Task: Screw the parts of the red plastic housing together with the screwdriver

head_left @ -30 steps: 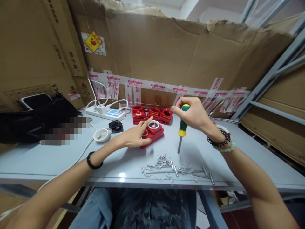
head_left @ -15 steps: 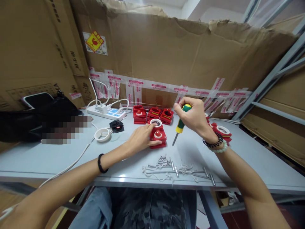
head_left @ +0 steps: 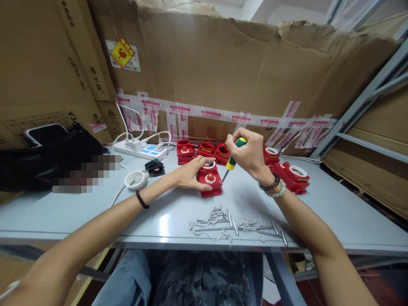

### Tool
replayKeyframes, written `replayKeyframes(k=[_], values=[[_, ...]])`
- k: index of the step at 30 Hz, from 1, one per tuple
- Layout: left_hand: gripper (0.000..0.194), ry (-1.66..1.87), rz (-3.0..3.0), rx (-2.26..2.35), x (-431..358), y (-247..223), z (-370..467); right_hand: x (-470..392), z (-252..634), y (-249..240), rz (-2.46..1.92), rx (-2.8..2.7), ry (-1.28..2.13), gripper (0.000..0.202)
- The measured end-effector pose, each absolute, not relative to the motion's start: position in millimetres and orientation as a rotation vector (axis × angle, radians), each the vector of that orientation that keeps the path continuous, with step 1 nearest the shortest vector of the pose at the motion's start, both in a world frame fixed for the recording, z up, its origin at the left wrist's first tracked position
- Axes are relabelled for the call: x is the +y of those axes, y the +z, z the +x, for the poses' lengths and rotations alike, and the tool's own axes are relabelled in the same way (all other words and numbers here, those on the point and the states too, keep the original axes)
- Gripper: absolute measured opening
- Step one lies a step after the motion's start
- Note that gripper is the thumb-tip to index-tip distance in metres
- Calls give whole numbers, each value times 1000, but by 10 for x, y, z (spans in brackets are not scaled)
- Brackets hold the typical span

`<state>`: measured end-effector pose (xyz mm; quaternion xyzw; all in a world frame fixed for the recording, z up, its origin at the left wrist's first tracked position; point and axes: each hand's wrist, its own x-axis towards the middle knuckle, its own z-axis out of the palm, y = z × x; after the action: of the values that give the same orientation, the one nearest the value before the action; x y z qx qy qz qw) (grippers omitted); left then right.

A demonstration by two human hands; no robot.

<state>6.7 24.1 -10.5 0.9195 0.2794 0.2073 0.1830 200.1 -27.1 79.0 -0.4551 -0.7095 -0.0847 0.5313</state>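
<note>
A grey table point(head_left: 334, 221) was seen spanning the scene, backed on the far side by large cardboard sheets point(head_left: 223, 68) patched with printed tape. A black bag point(head_left: 47, 157) was laid at the far left of the table, and a white power strip point(head_left: 142, 149) with plugged cables was set near the cardboard. A row of red housings point(head_left: 204, 149) was lined up at the far middle, and further red housings with white rings point(head_left: 291, 174) were placed to the right. A loose pile of metal screws point(head_left: 236, 223) was scattered near the front edge.

At the table's middle, a red switch box point(head_left: 208, 180) was pinned flat under the left hand point(head_left: 189, 174), whose fingers were spread loosely over its left and far sides rather than curled round it. Just right of the box, a screwdriver point(head_left: 232, 160) with a green and yellow handle was gripped in the right hand point(head_left: 250, 153), closed into a fist about the handle. The shaft was tilted down and to the left, with its tip brought to the right edge of the box; whether it touched could not be told.
</note>
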Motion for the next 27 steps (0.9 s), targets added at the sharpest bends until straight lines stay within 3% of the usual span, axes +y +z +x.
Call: replayKeyframes(k=[27], values=[[89, 675, 2691, 836, 189, -129, 113, -317, 1962, 817, -1325, -1773, -385, 27]])
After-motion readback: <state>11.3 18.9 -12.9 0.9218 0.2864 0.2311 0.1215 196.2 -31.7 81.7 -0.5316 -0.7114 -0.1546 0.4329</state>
